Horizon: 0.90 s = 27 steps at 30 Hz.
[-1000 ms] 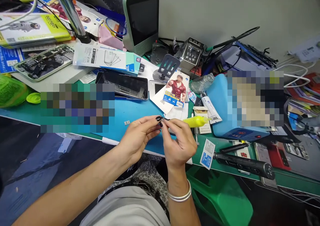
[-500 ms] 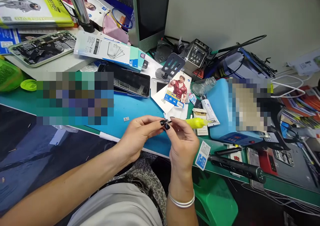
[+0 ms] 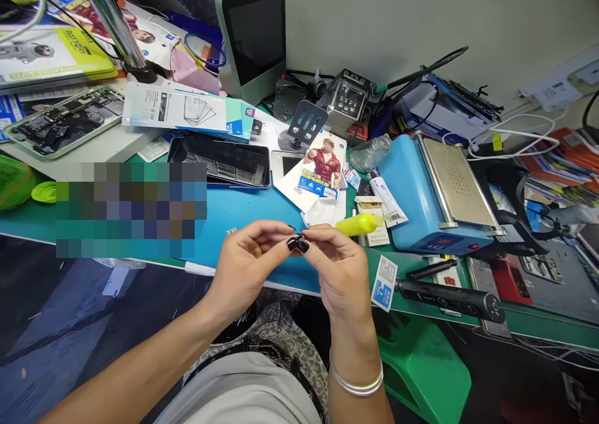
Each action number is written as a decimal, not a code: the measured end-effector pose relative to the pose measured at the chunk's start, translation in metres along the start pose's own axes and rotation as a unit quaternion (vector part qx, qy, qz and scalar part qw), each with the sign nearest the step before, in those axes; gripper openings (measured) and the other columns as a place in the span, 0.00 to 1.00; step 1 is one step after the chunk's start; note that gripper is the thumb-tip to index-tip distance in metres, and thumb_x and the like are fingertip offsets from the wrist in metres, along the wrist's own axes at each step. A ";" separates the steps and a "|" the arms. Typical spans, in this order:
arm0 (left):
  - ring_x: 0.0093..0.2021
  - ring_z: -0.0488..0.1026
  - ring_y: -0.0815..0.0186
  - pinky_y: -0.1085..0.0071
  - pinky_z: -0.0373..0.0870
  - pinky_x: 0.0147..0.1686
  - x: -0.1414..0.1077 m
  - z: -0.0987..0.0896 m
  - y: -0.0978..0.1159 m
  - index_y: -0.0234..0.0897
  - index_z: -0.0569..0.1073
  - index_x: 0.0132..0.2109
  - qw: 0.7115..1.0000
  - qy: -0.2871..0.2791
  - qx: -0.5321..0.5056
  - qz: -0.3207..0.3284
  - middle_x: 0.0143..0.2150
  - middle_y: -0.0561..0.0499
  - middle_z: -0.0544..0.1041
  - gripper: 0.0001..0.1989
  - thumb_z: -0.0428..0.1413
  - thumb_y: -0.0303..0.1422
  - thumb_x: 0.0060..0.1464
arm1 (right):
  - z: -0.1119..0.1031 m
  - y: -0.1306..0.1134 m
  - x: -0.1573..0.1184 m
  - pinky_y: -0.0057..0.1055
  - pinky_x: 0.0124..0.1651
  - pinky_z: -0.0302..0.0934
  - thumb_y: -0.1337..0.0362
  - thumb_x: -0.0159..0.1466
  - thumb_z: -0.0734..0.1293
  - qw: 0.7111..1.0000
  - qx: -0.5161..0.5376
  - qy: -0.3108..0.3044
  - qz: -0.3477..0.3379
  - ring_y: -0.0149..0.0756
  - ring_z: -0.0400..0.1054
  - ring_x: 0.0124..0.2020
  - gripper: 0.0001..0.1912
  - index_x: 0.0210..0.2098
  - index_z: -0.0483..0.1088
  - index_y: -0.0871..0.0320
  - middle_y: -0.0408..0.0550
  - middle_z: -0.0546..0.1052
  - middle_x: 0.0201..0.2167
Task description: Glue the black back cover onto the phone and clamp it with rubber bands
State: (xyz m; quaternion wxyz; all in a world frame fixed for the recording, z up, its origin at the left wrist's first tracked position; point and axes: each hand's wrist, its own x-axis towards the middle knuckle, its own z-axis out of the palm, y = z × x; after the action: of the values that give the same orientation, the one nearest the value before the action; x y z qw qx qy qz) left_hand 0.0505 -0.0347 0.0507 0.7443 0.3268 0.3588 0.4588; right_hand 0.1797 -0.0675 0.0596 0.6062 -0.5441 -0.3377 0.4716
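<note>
My left hand and my right hand meet over the front of the blue mat. Both are closed in a pinch, with thumb tips side by side and index fingers just behind them. Between the fingertips is something small and dark, mostly hidden by the dark-painted nails; its kind cannot be made out. A tiny silvery piece lies on the mat left of my left hand. Just beyond my right fingers lies a yellow squeeze bottle. Behind the hands rests a printed card packet.
A dark phone frame lies behind the mat, and an opened phone sits at far left. To the right are a blue heating-plate machine, a glass jar, a white tube and a black pen-shaped power tool. Below stands a green stool.
Both thumbs have come together, and the left fingers now curl further around the small dark thing. The camera view has shifted, so most of the bench appears further left and the heating plate shows unblurred.
</note>
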 end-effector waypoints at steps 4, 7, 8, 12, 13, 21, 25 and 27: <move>0.34 0.77 0.77 0.86 0.74 0.37 -0.003 -0.003 0.000 0.42 0.79 0.36 1.000 -0.015 0.015 0.021 0.32 0.59 0.81 0.06 0.65 0.27 0.51 | 0.001 -0.003 -0.002 0.21 0.38 0.68 0.72 0.54 0.73 0.998 0.049 -0.024 0.013 0.27 0.70 0.35 0.09 0.31 0.80 0.52 0.40 0.77 0.31; 0.35 0.77 0.78 0.87 0.73 0.38 -0.007 -0.004 -0.002 0.45 0.79 0.36 0.999 -0.021 0.014 0.046 0.33 0.60 0.81 0.07 0.65 0.27 0.51 | 0.004 -0.007 -0.005 0.19 0.38 0.67 0.73 0.53 0.73 0.995 0.085 -0.043 0.015 0.26 0.70 0.34 0.10 0.31 0.79 0.52 0.39 0.76 0.31; 0.35 0.77 0.78 0.88 0.73 0.38 -0.008 -0.004 -0.003 0.45 0.79 0.36 0.998 -0.021 0.014 0.056 0.33 0.60 0.81 0.07 0.65 0.27 0.51 | 0.006 -0.008 -0.006 0.19 0.38 0.67 0.73 0.53 0.73 0.994 0.096 -0.045 0.013 0.25 0.70 0.34 0.10 0.31 0.79 0.52 0.40 0.75 0.31; 0.34 0.77 0.78 0.87 0.73 0.39 -0.013 -0.004 -0.004 0.46 0.80 0.36 0.996 -0.004 0.019 0.090 0.32 0.60 0.81 0.07 0.66 0.29 0.50 | 0.014 -0.009 -0.012 0.19 0.37 0.66 0.73 0.53 0.72 0.989 0.147 -0.034 0.002 0.25 0.68 0.33 0.09 0.31 0.79 0.53 0.40 0.73 0.31; 0.33 0.77 0.78 0.87 0.73 0.38 -0.013 -0.004 -0.003 0.46 0.80 0.36 0.995 0.004 0.022 0.093 0.32 0.60 0.81 0.07 0.66 0.29 0.49 | 0.016 -0.008 -0.013 0.20 0.37 0.66 0.73 0.53 0.72 0.988 0.154 -0.029 -0.004 0.25 0.67 0.33 0.09 0.31 0.79 0.53 0.40 0.73 0.31; 0.30 0.77 0.76 0.85 0.74 0.33 -0.007 -0.002 0.016 0.40 0.79 0.32 0.987 -0.022 -0.110 -0.116 0.28 0.56 0.80 0.10 0.70 0.30 0.41 | 0.019 0.005 -0.018 0.27 0.38 0.65 0.76 0.54 0.73 0.985 0.007 0.033 -0.170 0.29 0.68 0.32 0.12 0.33 0.76 0.53 0.40 0.73 0.29; 0.32 0.79 0.71 0.84 0.74 0.30 -0.003 0.000 0.020 0.39 0.78 0.32 0.975 -0.034 -0.133 -0.178 0.27 0.55 0.80 0.09 0.70 0.29 0.42 | 0.015 0.003 -0.021 0.31 0.38 0.66 0.76 0.54 0.73 0.973 -0.083 0.033 -0.214 0.31 0.69 0.32 0.14 0.36 0.75 0.53 0.40 0.75 0.31; 0.32 0.80 0.69 0.83 0.74 0.31 -0.004 0.000 0.021 0.39 0.77 0.33 0.977 -0.025 -0.124 -0.170 0.27 0.54 0.80 0.10 0.70 0.28 0.42 | 0.014 0.001 -0.021 0.32 0.38 0.67 0.76 0.55 0.73 0.967 -0.106 0.029 -0.228 0.32 0.69 0.33 0.14 0.38 0.75 0.52 0.41 0.75 0.32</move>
State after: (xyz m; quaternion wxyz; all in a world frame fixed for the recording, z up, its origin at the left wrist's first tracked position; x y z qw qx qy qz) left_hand 0.0402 -0.0311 0.0689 0.8551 0.1775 0.3305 0.3579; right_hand 0.1596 -0.0830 0.0630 0.6461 -0.5275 -0.4830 0.2665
